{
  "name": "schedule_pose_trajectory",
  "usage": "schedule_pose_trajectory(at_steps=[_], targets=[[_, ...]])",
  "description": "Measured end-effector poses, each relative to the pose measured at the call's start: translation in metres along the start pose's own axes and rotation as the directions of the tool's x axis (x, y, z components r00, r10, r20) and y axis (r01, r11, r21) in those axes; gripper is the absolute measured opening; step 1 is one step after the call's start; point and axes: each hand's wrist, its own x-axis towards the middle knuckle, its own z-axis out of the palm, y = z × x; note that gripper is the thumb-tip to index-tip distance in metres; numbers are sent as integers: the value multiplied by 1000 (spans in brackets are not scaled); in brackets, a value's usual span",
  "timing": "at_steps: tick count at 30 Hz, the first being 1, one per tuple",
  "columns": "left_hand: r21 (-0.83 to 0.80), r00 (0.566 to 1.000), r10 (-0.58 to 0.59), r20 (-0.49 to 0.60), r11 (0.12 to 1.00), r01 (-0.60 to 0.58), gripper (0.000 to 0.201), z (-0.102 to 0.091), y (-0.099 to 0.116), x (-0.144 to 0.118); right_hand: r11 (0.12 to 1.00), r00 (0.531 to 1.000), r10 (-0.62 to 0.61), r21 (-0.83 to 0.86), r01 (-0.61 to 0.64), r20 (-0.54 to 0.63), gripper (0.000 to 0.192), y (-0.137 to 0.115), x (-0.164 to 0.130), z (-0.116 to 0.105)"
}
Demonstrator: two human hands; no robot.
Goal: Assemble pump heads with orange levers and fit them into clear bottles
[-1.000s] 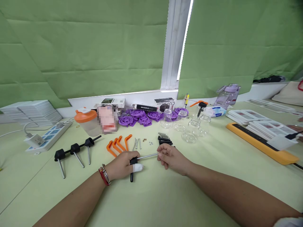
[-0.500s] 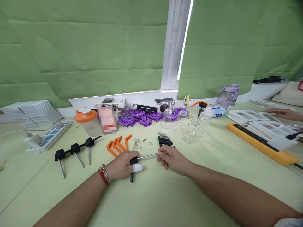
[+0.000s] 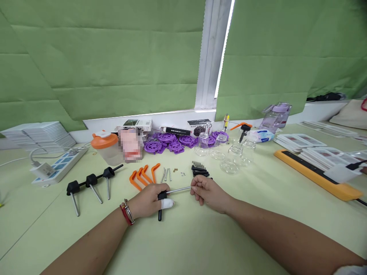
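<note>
My left hand (image 3: 150, 200), with a white wrap on one finger, is closed round the black head of a part with a metal rod (image 3: 178, 190). A black stem sticks out below that hand. At the rod's far end, the fingertips of my right hand (image 3: 210, 194) pinch the tip; whatever else they hold is hidden. Just beyond my hands lie orange curved handles (image 3: 142, 175), metal screws (image 3: 166, 174), small brass bits (image 3: 175, 170), black pieces (image 3: 199, 170) and springs (image 3: 197, 164). Three similar black parts with metal rods (image 3: 91, 179) lie joined in a row on the left.
An orange-lidded shaker (image 3: 105, 147), purple plastic parts (image 3: 168, 142) and glass jars (image 3: 229, 162) stand along the back. A white power strip (image 3: 61, 166) is at left. On the right are an orange-yellow power strip (image 3: 312, 173) and stacked white panels (image 3: 299, 141).
My hands keep almost the same pose on the rod. At the far right, another person's hand has gone from above the white panels.
</note>
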Motion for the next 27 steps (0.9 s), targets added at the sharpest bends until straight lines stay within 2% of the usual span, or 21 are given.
schedule_pose_trajectory(at_steps=[15, 22, 27], targets=[[-9, 1000, 13, 0, 1000, -13, 34, -1, 2, 0, 999, 1000, 21, -43, -21, -7, 33, -4, 0, 0], [-1, 1000, -1, 11, 1000, 1, 35, -1, 0, 1, 1000, 1000, -2, 22, 3, -10, 26, 1, 1, 0], [7, 1000, 8, 13, 1000, -8, 34, -1, 1, 1, 1000, 1000, -8, 9, 8, -10, 20, 1, 3, 0]])
